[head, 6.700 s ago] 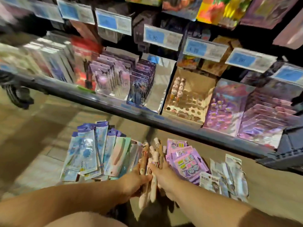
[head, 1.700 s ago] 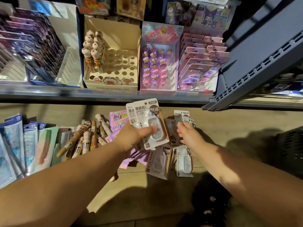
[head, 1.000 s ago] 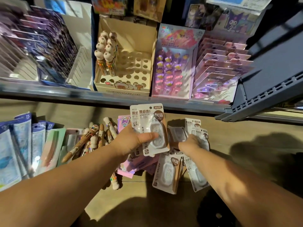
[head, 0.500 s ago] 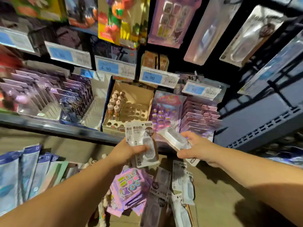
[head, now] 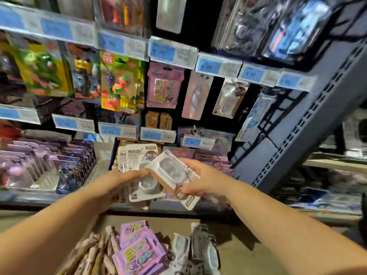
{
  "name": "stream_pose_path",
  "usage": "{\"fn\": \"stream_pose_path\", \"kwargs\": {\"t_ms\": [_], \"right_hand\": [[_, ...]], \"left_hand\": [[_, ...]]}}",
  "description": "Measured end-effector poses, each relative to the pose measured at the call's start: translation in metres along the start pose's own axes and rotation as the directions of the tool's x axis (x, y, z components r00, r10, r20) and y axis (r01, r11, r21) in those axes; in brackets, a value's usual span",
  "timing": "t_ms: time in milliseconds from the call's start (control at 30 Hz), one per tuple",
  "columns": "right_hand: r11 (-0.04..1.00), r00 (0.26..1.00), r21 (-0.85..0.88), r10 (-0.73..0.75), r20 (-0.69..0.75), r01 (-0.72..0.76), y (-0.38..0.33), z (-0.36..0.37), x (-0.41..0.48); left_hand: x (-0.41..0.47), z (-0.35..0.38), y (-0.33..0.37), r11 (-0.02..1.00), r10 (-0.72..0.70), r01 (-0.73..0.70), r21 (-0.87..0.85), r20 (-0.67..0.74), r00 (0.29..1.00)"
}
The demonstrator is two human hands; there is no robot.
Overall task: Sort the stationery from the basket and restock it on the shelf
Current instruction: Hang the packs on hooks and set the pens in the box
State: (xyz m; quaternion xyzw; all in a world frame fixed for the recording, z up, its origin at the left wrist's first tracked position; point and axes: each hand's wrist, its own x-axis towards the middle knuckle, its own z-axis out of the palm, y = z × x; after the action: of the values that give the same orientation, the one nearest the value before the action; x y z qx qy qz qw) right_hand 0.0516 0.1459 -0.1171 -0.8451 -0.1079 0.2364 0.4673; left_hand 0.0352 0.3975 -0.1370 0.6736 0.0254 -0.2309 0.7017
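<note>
In front of the shelf (head: 29,197), left hand (head: 117,180) grips some tape packs (head: 137,155); right hand (head: 206,178) fingers (head: 191,162) hold 1 more pack (head: 170,171). Below the fingers, pens (head: 93,253), purple packs (head: 139,253) & spare packs (head: 206,249) wait on floor (head: 248,245), not shelved yet.

blister packs (head: 172,172): paper card, clear glossy plastic blisters | shelf upright (head: 297,135): matt grey metal, perforated | price-label strips (head: 172,51): glossy plastic | floor (head: 174,223): matt, smooth

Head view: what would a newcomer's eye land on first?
Centre frame, the left-hand grip holds white blister packs upright and the right-hand grip holds a tilted pack in front of them. Behind, a bright fruit-print card hangs below blue price tags; purple sticker packs lie on the floor.
</note>
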Motion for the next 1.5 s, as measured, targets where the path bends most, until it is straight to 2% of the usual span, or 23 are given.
{"fn": "stream_pose_path", "kwargs": {"t_ms": [167, 267, 400, 467, 533, 600, 667, 767, 867, 967, 1133, 1233, 1367, 1500], "right_hand": [[0.997, 0.996, 0.005, -0.072, -0.044, 0.072, -0.023, -0.018, -0.039], [0.994, 0.994, -0.028, -0.104, -0.011, 0.104, -0.036, -0.019, -0.055], [0.992, 0.992, -0.051, -0.118, 0.042, 0.120, -0.049, -0.014, -0.070], [0.991, 0.991, 0.024, -0.131, 0.002, 0.131, -0.056, -0.010, -0.076], [0.978, 0.979, 0.143, -0.130, -0.159, 0.153, -0.058, -0.005, -0.075], [0.910, 0.924, 0.361, -0.058, -0.379, 0.205, -0.056, 0.001, -0.071], [0.820, 0.870, 0.514, 0.041, -0.491, 0.252, -0.057, 0.008, -0.067], [0.691, 0.852, 0.675, 0.168, -0.496, 0.257, -0.065, 0.021, -0.070], [0.577, 0.883, 0.783, 0.213, -0.419, 0.232, -0.074, 0.041, -0.072], [0.594, 0.861, 0.770, 0.241, -0.448, 0.235, -0.077, 0.056, -0.064], [0.591, 0.808, 0.765, 0.305, -0.504, 0.254, -0.076, 0.043, -0.054], [0.587, 0.807, 0.763, 0.293, -0.513, 0.272, -0.072, 0.030, -0.049], [0.506, 0.810, 0.792, 0.270, -0.521, 0.341, -0.067, 0.007, -0.040], [0.541, 0.784, 0.756, 0.257, -0.565, 0.368, -0.052, -0.026, -0.032]], "left_hand": [[-0.028, 0.009, 0.031, 0.997, 0.055, -0.056, 0.057, 0.016, 0.998], [-0.047, 0.016, 0.047, 0.988, 0.064, -0.077, 0.130, 0.104, 0.993], [-0.068, 0.016, 0.058, 0.973, 0.076, -0.098, 0.207, 0.113, 0.991], [-0.072, 0.015, 0.055, 0.982, 0.083, -0.095, 0.165, 0.079, 0.993], [-0.073, 0.017, 0.049, 0.993, 0.097, -0.098, 0.065, 0.019, 0.995], [-0.075, 0.023, 0.049, 0.993, 0.107, -0.107, -0.056, -0.015, 0.994], [-0.076, 0.030, 0.050, 0.982, 0.115, -0.118, -0.147, -0.028, 0.993], [-0.071, 0.036, 0.044, 0.970, 0.140, -0.148, -0.195, -0.054, 0.989], [-0.064, 0.040, 0.036, 0.948, 0.179, -0.204, -0.244, -0.119, 0.977], [-0.057, 0.047, 0.034, 0.933, 0.231, -0.257, -0.251, -0.128, 0.964], [-0.037, 0.057, 0.033, 0.924, 0.212, -0.241, -0.296, -0.126, 0.969], [-0.035, 0.064, 0.039, 0.915, 0.221, -0.247, -0.320, -0.114, 0.969], [-0.020, 0.068, 0.048, 0.897, 0.253, -0.246, -0.367, -0.030, 0.967], [0.006, 0.071, 0.066, 0.901, 0.274, -0.274, -0.337, -0.051, 0.960]]}}
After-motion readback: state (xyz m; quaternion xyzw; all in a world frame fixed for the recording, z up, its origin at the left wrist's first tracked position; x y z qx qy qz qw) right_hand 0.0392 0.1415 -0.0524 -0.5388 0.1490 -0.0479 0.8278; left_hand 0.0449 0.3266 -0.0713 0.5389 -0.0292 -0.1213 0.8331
